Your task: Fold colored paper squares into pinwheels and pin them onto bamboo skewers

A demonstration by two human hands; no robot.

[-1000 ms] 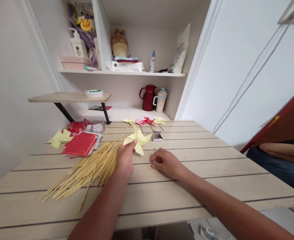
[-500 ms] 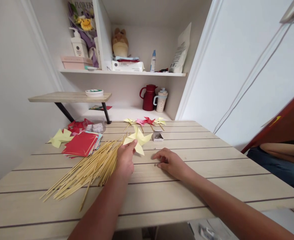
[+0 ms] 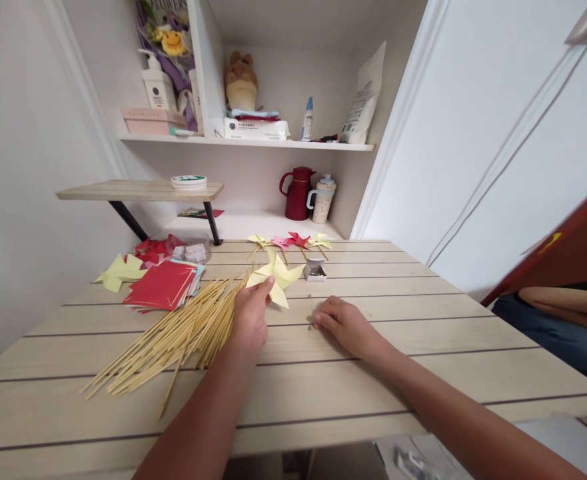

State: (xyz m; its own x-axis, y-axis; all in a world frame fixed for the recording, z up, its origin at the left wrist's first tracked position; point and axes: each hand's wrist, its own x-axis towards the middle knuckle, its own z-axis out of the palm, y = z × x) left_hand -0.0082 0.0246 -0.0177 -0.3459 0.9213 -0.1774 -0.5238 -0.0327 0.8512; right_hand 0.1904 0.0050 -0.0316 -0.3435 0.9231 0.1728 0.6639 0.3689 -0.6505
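Note:
My left hand pinches a folded yellow paper pinwheel and holds it just above the wooden table. Beside that hand lies a heap of thin bamboo sticks. My right hand rests on the table with its fingertips pressed down at a tiny pin-like thing; whether the fingers grip it is not visible. A small open pin box stands just behind the pinwheel.
Several finished pinwheels lie at the table's far edge. Red and coloured paper squares and yellow folded pieces sit far left. A red jug and a cup stand on the low shelf. Another person's arm is at the right.
My right hand slid a little to the right along the table and its fingertips came down at the small pin. The left hand kept the pinwheel in place.

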